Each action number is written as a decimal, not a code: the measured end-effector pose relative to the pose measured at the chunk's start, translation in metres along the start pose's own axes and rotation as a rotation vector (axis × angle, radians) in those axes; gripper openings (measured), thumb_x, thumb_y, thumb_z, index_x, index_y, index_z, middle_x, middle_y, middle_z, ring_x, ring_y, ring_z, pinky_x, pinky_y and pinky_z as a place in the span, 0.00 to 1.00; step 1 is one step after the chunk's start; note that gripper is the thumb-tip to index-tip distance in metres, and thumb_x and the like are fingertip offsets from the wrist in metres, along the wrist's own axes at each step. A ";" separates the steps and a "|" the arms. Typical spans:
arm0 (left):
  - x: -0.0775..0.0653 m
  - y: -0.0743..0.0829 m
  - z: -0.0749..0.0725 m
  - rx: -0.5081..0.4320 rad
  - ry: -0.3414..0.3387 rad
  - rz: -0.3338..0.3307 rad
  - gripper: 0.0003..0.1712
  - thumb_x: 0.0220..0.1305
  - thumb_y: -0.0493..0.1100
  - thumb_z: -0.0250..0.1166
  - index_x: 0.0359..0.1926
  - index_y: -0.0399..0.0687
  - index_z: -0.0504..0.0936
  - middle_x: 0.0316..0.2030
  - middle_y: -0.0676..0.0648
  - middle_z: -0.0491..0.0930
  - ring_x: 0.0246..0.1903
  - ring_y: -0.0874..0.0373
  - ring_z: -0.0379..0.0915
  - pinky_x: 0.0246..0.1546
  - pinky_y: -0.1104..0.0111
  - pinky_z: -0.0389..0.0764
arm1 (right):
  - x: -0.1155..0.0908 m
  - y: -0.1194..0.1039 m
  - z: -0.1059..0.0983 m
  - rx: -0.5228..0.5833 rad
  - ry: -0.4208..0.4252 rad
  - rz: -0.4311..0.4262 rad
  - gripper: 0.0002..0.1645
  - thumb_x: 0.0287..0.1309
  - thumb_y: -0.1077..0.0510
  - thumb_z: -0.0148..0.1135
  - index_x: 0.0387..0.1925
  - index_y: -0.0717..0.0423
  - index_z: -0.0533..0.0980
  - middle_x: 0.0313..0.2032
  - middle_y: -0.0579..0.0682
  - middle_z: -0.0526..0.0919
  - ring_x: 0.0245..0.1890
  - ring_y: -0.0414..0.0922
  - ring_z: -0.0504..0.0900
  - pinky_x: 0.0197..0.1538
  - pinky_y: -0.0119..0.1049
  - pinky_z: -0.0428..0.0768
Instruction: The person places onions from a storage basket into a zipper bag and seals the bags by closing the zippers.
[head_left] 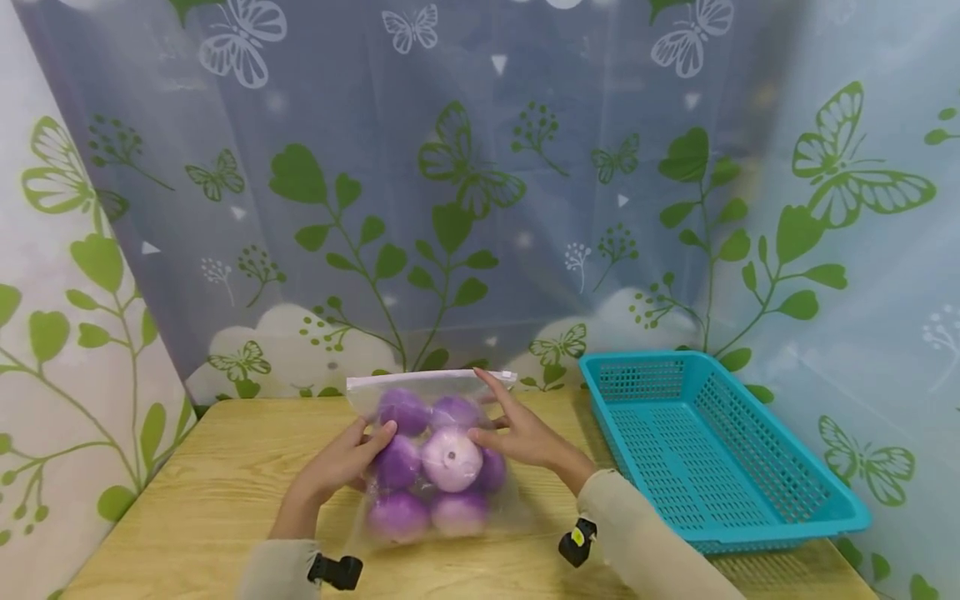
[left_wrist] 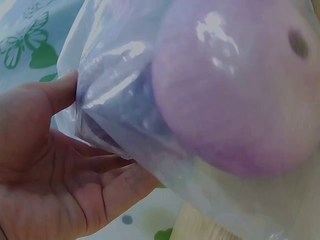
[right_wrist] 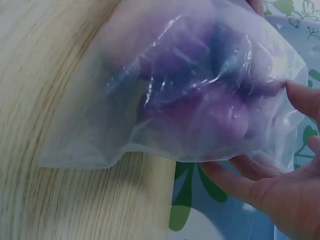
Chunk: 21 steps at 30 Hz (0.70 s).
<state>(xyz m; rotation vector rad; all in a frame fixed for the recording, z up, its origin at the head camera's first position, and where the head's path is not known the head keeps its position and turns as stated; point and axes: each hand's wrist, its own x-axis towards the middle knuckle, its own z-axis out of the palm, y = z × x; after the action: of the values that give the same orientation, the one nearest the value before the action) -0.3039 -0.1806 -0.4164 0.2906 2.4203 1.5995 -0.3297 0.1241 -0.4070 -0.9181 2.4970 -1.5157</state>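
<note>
A clear slider zip bag (head_left: 420, 379) stands upright near the middle of the table, packed with several round purple-and-white onions (head_left: 452, 460). One paler onion (left_wrist: 235, 90) faces forward, showing a small dark spot at its end. My left hand (head_left: 341, 462) grips the bag's left side, thumb in front and fingers behind. From the right, my right hand (head_left: 525, 429) holds the opposite side, its thumb over the front and one finger stretched up to the zip strip. In the right wrist view the bag's bottom corner (right_wrist: 85, 150) hangs loose and wrinkled, while some fingers (right_wrist: 240, 182) pass behind it.
On the right of the wooden table (head_left: 247, 467) sits a turquoise plastic basket (head_left: 720, 367) with slotted walls, overhanging the table's right edge. A fabric backdrop (head_left: 525, 250) with leaves and butterflies stands behind the table and along both sides.
</note>
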 end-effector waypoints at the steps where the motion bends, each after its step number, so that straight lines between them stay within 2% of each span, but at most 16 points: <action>1: 0.000 0.000 0.002 -0.006 -0.005 -0.007 0.43 0.79 0.61 0.52 0.79 0.40 0.50 0.58 0.29 0.78 0.44 0.49 0.84 0.37 0.53 0.90 | -0.001 0.000 -0.001 -0.015 0.001 0.010 0.54 0.69 0.53 0.64 0.83 0.42 0.42 0.79 0.66 0.50 0.59 0.67 0.80 0.58 0.54 0.85; 3: 0.001 0.000 0.006 -0.008 -0.018 -0.017 0.43 0.79 0.62 0.51 0.78 0.37 0.52 0.55 0.30 0.79 0.44 0.49 0.84 0.37 0.53 0.90 | -0.002 0.001 -0.003 -0.033 -0.001 0.023 0.50 0.71 0.53 0.62 0.83 0.46 0.44 0.80 0.66 0.50 0.57 0.68 0.81 0.56 0.53 0.86; 4: 0.002 0.000 0.008 -0.010 -0.025 -0.021 0.42 0.79 0.61 0.51 0.76 0.35 0.53 0.54 0.31 0.80 0.43 0.49 0.84 0.37 0.52 0.90 | -0.002 0.003 -0.004 -0.041 -0.001 0.028 0.49 0.72 0.53 0.61 0.83 0.48 0.45 0.80 0.65 0.50 0.59 0.68 0.80 0.56 0.52 0.86; 7: 0.003 -0.001 0.013 -0.021 -0.033 -0.033 0.39 0.80 0.61 0.49 0.72 0.33 0.57 0.48 0.33 0.83 0.38 0.51 0.85 0.36 0.53 0.91 | -0.005 0.007 -0.006 -0.057 0.003 0.061 0.45 0.73 0.51 0.60 0.82 0.48 0.50 0.79 0.66 0.52 0.60 0.67 0.80 0.53 0.48 0.88; 11: 0.005 -0.003 0.020 -0.011 0.002 -0.069 0.37 0.80 0.63 0.48 0.66 0.32 0.62 0.39 0.39 0.81 0.31 0.52 0.82 0.30 0.56 0.89 | -0.007 0.011 -0.009 -0.065 0.007 0.101 0.42 0.73 0.47 0.59 0.80 0.51 0.54 0.77 0.72 0.55 0.55 0.67 0.84 0.43 0.45 0.89; 13: 0.006 -0.003 0.022 0.011 0.038 -0.089 0.38 0.79 0.63 0.48 0.65 0.30 0.62 0.37 0.40 0.78 0.30 0.52 0.79 0.29 0.58 0.88 | -0.008 0.010 -0.010 -0.094 0.016 0.116 0.41 0.74 0.46 0.58 0.80 0.53 0.56 0.76 0.72 0.55 0.58 0.68 0.82 0.49 0.51 0.88; 15: 0.006 -0.002 0.023 0.042 0.072 -0.098 0.40 0.79 0.63 0.48 0.67 0.28 0.60 0.41 0.36 0.77 0.33 0.49 0.79 0.29 0.57 0.88 | -0.008 0.009 -0.010 -0.138 0.030 0.137 0.41 0.74 0.46 0.57 0.80 0.54 0.56 0.77 0.72 0.55 0.63 0.69 0.77 0.59 0.60 0.83; 17: 0.004 0.001 0.024 0.081 0.095 -0.087 0.45 0.79 0.62 0.49 0.73 0.26 0.52 0.51 0.25 0.75 0.38 0.41 0.81 0.31 0.51 0.89 | -0.009 0.007 -0.008 -0.195 0.063 0.157 0.41 0.74 0.46 0.56 0.80 0.55 0.56 0.77 0.74 0.54 0.71 0.73 0.66 0.69 0.70 0.72; 19: 0.002 0.006 0.023 0.163 0.125 -0.033 0.50 0.79 0.59 0.52 0.77 0.24 0.42 0.64 0.17 0.64 0.51 0.29 0.79 0.43 0.42 0.88 | -0.009 0.004 -0.005 -0.271 0.118 0.176 0.40 0.74 0.46 0.55 0.79 0.55 0.57 0.77 0.76 0.50 0.74 0.76 0.59 0.71 0.74 0.64; 20: 0.000 0.008 0.023 0.207 0.137 -0.005 0.52 0.78 0.59 0.54 0.78 0.26 0.38 0.70 0.16 0.56 0.57 0.24 0.74 0.50 0.38 0.85 | -0.009 0.002 -0.002 -0.313 0.153 0.171 0.39 0.74 0.46 0.55 0.79 0.56 0.58 0.77 0.78 0.48 0.74 0.77 0.57 0.72 0.75 0.63; 21: -0.001 0.012 0.024 0.258 0.145 0.023 0.54 0.77 0.59 0.56 0.79 0.28 0.36 0.73 0.16 0.49 0.63 0.21 0.68 0.56 0.35 0.80 | -0.009 -0.001 0.000 -0.352 0.190 0.144 0.38 0.73 0.48 0.56 0.77 0.58 0.61 0.75 0.79 0.51 0.74 0.78 0.57 0.71 0.76 0.63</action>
<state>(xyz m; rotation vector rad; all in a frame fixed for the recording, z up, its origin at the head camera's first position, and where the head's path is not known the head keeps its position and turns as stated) -0.2955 -0.1558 -0.4146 0.2544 2.7473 1.3591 -0.3223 0.1281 -0.4086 -0.6351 2.9572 -1.1939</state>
